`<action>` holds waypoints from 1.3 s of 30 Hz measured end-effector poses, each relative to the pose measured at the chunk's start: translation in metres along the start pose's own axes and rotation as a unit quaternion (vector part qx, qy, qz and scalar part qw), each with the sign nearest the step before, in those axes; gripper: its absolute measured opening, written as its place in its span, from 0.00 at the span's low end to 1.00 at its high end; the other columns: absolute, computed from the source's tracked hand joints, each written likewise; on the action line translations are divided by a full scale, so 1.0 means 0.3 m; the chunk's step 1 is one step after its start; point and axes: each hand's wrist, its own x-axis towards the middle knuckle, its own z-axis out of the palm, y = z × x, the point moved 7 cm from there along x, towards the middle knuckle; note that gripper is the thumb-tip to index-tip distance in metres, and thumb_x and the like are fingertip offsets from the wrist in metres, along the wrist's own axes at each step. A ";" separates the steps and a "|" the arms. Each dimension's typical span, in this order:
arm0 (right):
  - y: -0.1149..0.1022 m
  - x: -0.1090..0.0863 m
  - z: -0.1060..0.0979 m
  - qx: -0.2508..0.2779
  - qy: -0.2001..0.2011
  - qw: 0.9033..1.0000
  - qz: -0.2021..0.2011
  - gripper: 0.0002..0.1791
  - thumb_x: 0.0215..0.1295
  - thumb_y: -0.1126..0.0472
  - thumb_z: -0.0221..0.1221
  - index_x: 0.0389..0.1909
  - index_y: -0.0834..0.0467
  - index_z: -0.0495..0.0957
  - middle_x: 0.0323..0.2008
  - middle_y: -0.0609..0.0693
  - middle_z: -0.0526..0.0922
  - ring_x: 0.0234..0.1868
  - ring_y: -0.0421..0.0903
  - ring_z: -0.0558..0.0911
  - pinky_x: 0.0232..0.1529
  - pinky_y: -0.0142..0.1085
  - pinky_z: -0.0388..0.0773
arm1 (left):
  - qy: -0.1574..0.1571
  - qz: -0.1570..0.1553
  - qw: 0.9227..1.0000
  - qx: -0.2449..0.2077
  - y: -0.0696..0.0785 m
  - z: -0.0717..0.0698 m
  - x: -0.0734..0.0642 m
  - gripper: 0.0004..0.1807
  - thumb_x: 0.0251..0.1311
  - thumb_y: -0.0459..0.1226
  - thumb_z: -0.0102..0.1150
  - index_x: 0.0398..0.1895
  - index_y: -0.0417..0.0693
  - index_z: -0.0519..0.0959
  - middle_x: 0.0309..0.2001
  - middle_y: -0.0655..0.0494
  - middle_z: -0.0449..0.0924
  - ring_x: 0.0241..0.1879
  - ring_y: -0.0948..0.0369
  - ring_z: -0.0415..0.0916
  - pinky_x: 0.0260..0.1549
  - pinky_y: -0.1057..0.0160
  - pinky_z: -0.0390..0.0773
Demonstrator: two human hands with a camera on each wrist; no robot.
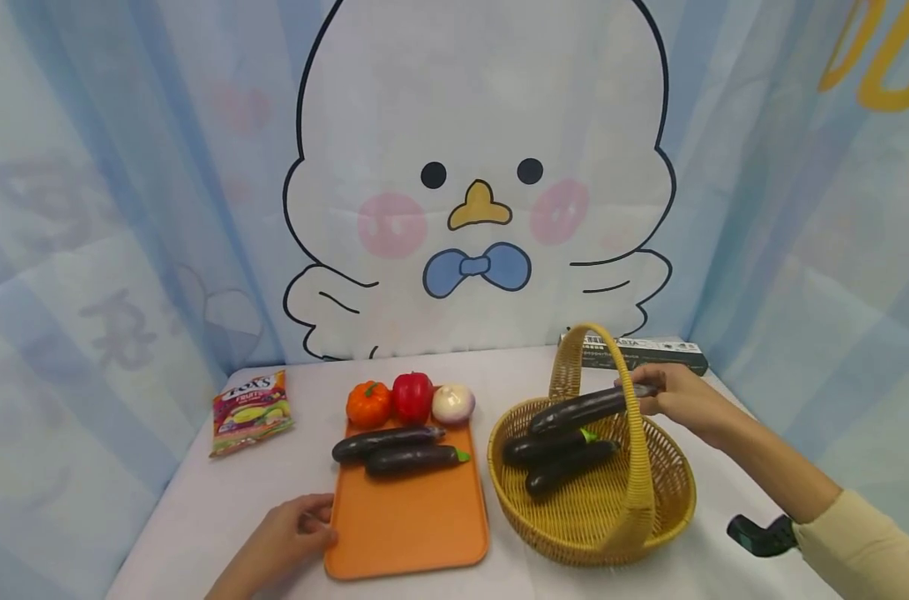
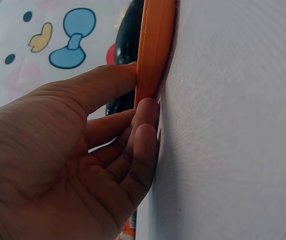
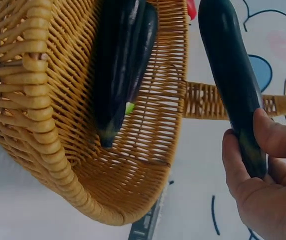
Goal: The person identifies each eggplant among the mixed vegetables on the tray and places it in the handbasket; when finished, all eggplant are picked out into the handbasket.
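My right hand (image 1: 675,398) grips a dark eggplant (image 1: 580,410) by its stem end, above the wicker basket (image 1: 592,533) and beside its handle. In the right wrist view the held eggplant (image 3: 231,65) is pinched between thumb and fingers. Two more eggplants (image 1: 570,468) lie inside the basket. My left hand (image 1: 292,533) holds the left edge of an orange tray (image 1: 405,533); in the left wrist view its thumb and fingertips meet the tray's rim (image 2: 155,45). On the tray, two eggplants (image 1: 417,460) lie below an orange pepper (image 1: 368,405), a red pepper (image 1: 412,397) and a white-purple round vegetable (image 1: 452,404).
A candy bag (image 1: 252,412) lies at the table's left. Behind the basket is a dark long box (image 1: 679,356). A black object (image 1: 761,535) lies near the right forearm. A curtain with a cartoon bird (image 1: 476,108) hangs behind the table.
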 end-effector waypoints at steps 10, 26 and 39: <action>0.057 0.071 0.070 0.068 -0.056 0.996 0.013 0.23 0.60 0.68 0.66 0.54 0.73 0.75 0.45 0.60 0.81 0.47 0.58 0.79 0.47 0.44 0.73 | 0.014 0.011 1.000 0.010 0.020 0.001 0.004 0.33 0.51 0.41 0.74 0.59 0.37 0.77 0.39 0.58 0.80 0.35 0.62 0.78 0.42 0.54 0.79; 0.114 0.152 0.156 0.128 -0.148 0.981 -0.002 0.15 0.62 0.71 0.62 0.50 0.70 0.77 0.43 0.59 0.83 0.43 0.55 0.81 0.46 0.40 0.76 | 0.014 -0.003 1.000 0.008 0.007 0.003 0.005 0.33 0.51 0.43 0.75 0.60 0.37 0.76 0.39 0.58 0.79 0.35 0.61 0.77 0.40 0.56 0.79; 0.167 0.194 0.187 0.141 -0.152 0.977 0.043 0.15 0.57 0.72 0.66 0.45 0.65 0.78 0.43 0.60 0.81 0.42 0.53 0.80 0.47 0.40 0.78 | 0.020 0.003 1.000 0.005 0.015 -0.008 -0.013 0.33 0.52 0.41 0.74 0.60 0.37 0.76 0.39 0.58 0.80 0.35 0.61 0.77 0.40 0.56 0.79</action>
